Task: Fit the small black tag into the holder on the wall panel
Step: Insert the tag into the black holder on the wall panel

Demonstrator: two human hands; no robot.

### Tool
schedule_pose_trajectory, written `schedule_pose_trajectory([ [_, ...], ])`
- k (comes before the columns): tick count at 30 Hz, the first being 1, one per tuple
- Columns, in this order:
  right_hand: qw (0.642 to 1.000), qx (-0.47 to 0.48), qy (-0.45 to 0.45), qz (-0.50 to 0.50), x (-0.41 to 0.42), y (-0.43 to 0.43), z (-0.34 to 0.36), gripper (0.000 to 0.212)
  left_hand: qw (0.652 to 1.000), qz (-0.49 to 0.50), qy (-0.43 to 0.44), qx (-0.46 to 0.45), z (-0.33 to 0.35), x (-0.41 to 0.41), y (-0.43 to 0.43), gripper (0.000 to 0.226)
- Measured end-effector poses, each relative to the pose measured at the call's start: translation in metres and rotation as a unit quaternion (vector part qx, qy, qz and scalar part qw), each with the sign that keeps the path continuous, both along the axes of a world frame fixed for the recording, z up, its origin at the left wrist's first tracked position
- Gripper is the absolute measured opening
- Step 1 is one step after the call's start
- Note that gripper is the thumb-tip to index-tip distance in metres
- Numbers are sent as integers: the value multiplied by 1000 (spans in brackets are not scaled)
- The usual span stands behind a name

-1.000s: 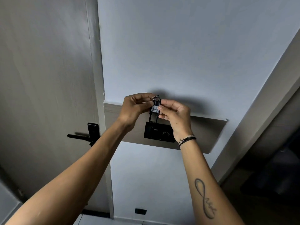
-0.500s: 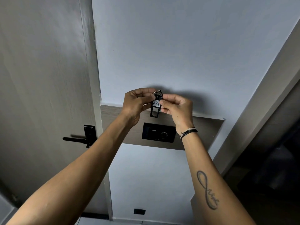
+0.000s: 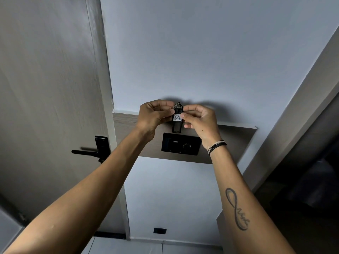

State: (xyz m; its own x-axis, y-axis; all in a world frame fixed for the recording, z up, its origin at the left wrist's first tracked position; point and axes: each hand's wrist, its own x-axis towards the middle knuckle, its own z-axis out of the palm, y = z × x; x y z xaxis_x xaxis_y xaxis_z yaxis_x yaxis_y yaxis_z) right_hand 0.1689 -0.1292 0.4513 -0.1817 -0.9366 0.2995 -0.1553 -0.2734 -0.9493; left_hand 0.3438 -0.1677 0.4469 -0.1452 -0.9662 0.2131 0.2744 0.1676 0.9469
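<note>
Black and slim, the small plastic tag [image 3: 177, 119] with a white numbered label hangs upright just above the dark rectangular holder [image 3: 180, 144] on the wood-grain wall panel [image 3: 236, 140]; the left hand [image 3: 153, 116] and right hand [image 3: 200, 120] each have a narrow grip pinching its sides.

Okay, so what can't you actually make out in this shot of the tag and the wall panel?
Head view only:
- Small black tag: label print too small to read surely; both sides hidden by fingertips of left hand and right hand.
- Holder: its slot is too dark to make out.
- Metal ring: partly behind left fingers.
</note>
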Motion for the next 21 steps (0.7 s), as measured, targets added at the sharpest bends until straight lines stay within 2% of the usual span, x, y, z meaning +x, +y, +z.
schedule_pose_trajectory([
  [4,1000,17,6,0,-2,-1,-11,18,999,5,-38,-30,-13,2,-2,24],
  [13,994,-2,78,-82,2,-6,-44,16,973,83,-182,-119,-44,-4,-6,24],
  [21,992,-13,76,-101,0,-10,-64,17,970,114,-191,-103,-61,-8,-10,20],
])
